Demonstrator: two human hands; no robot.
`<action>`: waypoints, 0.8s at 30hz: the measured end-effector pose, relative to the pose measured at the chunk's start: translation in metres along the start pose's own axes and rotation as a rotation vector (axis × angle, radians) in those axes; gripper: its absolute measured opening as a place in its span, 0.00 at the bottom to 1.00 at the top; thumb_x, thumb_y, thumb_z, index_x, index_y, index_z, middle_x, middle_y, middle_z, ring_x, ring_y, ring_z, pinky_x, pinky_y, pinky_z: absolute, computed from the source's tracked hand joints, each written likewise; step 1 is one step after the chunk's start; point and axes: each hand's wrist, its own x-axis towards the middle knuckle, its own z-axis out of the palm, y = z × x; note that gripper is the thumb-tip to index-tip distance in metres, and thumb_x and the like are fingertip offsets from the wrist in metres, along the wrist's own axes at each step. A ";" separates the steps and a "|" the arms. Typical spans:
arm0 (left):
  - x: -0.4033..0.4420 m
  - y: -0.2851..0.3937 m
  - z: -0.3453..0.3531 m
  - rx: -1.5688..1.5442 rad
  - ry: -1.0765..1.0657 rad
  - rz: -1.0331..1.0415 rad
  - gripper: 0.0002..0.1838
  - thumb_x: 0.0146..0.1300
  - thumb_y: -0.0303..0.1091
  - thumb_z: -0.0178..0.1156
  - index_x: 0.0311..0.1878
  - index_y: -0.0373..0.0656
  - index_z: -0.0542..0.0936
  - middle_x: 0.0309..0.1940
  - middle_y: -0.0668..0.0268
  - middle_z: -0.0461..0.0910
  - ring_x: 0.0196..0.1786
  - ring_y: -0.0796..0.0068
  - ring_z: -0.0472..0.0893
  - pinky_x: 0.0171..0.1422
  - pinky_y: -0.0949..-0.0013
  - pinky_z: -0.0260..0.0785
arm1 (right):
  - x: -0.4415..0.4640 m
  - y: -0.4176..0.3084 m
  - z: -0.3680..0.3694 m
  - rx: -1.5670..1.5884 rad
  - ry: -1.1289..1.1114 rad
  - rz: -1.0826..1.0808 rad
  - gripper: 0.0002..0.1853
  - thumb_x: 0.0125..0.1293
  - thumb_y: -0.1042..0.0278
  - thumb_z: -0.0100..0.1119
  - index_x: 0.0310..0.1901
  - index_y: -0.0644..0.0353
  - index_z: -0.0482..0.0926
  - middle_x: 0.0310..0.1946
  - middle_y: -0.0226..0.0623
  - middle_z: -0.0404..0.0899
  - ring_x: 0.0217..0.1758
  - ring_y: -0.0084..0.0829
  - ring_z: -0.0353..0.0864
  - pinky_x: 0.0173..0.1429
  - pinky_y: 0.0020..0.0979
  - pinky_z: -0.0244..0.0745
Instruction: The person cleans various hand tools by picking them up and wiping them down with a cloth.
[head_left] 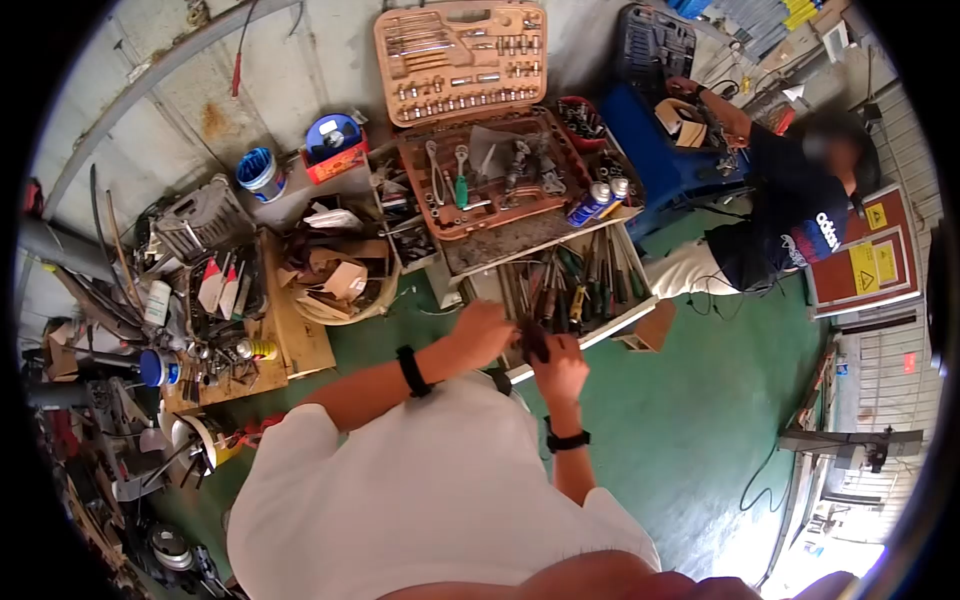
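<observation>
My right hand (562, 372) is closed round a small dark object (535, 342), too small to identify, in front of the open drawer. Close to its left side is my left hand (482, 332), its fingers bent together near the same object; whatever they pinch is hidden. Beyond both hands, the drawer (632, 318) holds several screwdrivers and other long-handled tools (577, 300). Above it on the bench lies an open orange tool case (480, 140) with ratchets, one with a green handle (461, 190).
Two spray cans (590, 203) stand at the bench's right edge. A co-worker (790, 200) leans over a blue cabinet (650, 160) at the right. A round bin of cardboard (340, 280) and a cluttered wooden table (300, 330) are at the left.
</observation>
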 end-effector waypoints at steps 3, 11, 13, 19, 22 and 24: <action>0.003 0.012 -0.020 0.155 0.278 0.175 0.11 0.59 0.39 0.68 0.43 0.47 0.85 0.44 0.60 0.75 0.53 0.62 0.75 0.62 0.59 0.63 | -0.003 0.009 -0.021 -0.032 -0.067 0.102 0.13 0.46 0.66 0.71 0.35 0.54 0.81 0.36 0.33 0.80 0.39 0.43 0.82 0.39 0.44 0.81; -0.004 -0.012 -0.068 -0.336 0.660 0.010 0.36 0.59 0.44 0.72 0.67 0.44 0.68 0.54 0.59 0.75 0.59 0.59 0.75 0.61 0.58 0.66 | 0.014 -0.001 -0.025 0.552 0.000 0.454 0.11 0.52 0.70 0.72 0.34 0.63 0.79 0.31 0.46 0.82 0.33 0.48 0.83 0.39 0.36 0.78; -0.005 -0.009 -0.066 -0.696 0.493 0.000 0.35 0.61 0.43 0.71 0.67 0.43 0.67 0.53 0.58 0.79 0.56 0.62 0.78 0.56 0.61 0.71 | 0.022 -0.017 -0.030 0.660 0.015 0.460 0.11 0.53 0.71 0.73 0.34 0.64 0.79 0.31 0.47 0.83 0.33 0.48 0.84 0.40 0.35 0.77; -0.013 -0.011 -0.036 -0.941 0.289 -0.033 0.16 0.66 0.36 0.67 0.52 0.38 0.79 0.42 0.59 0.86 0.43 0.66 0.86 0.46 0.65 0.77 | 0.026 -0.028 -0.014 0.638 -0.166 0.164 0.13 0.50 0.73 0.73 0.36 0.65 0.78 0.29 0.47 0.79 0.32 0.49 0.80 0.36 0.38 0.74; -0.022 -0.017 -0.042 -0.880 0.214 -0.001 0.12 0.65 0.34 0.66 0.47 0.38 0.83 0.39 0.60 0.87 0.42 0.64 0.87 0.45 0.66 0.78 | 0.024 -0.021 -0.014 0.713 -0.248 0.136 0.13 0.48 0.74 0.72 0.34 0.66 0.78 0.28 0.46 0.77 0.31 0.47 0.79 0.36 0.38 0.74; -0.028 -0.018 -0.054 -0.844 0.171 0.042 0.11 0.64 0.33 0.67 0.46 0.39 0.83 0.38 0.60 0.87 0.42 0.62 0.87 0.46 0.66 0.78 | 0.023 -0.019 -0.012 0.736 -0.307 0.096 0.13 0.47 0.74 0.72 0.33 0.66 0.78 0.28 0.45 0.77 0.31 0.47 0.79 0.36 0.37 0.73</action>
